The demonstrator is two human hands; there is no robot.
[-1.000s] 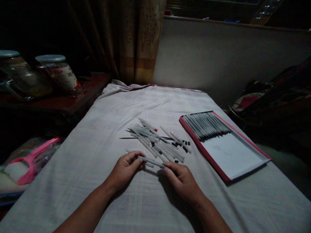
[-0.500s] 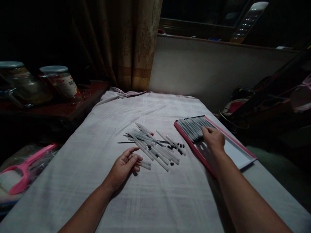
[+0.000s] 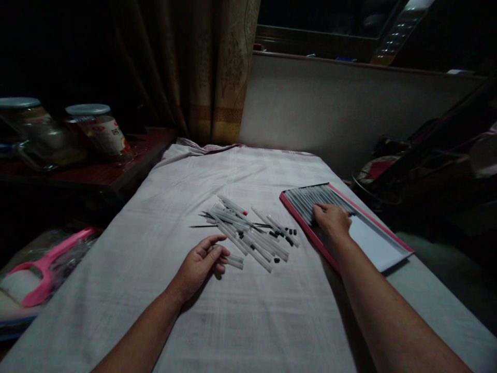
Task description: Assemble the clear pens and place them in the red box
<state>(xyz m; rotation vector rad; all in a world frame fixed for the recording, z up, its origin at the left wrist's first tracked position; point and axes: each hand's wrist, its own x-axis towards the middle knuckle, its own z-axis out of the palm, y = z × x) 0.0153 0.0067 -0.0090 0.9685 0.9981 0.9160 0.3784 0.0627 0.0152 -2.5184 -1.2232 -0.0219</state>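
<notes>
My left hand (image 3: 205, 259) rests on the cloth with its fingers loosely curled and apart. Just beyond its fingertips lies a short clear tube (image 3: 235, 262), at the near edge of a pile of clear pen barrels (image 3: 254, 243). Dark thin refills (image 3: 202, 226) and small black plugs (image 3: 276, 260) lie among and around the barrels. Over at the right, my right hand (image 3: 333, 220) is closed, its fingertips down on a row of pens (image 3: 306, 199) in a shallow red-edged box (image 3: 291, 215). Whatever sits between those fingers is hidden.
A white checked cloth (image 3: 248, 321) covers the surface. Lidded jars (image 3: 101, 132) stand on a dark red table (image 3: 128, 171) at left. Below them is a pink handle-like object (image 3: 44, 267). A curtain (image 3: 217, 77) hangs behind, and a bottle (image 3: 399, 33) leans on the ledge.
My right hand has shifted slightly left along the row of pens, uncovering more of the box's white bottom. My left hand has kept its place by the barrels.
</notes>
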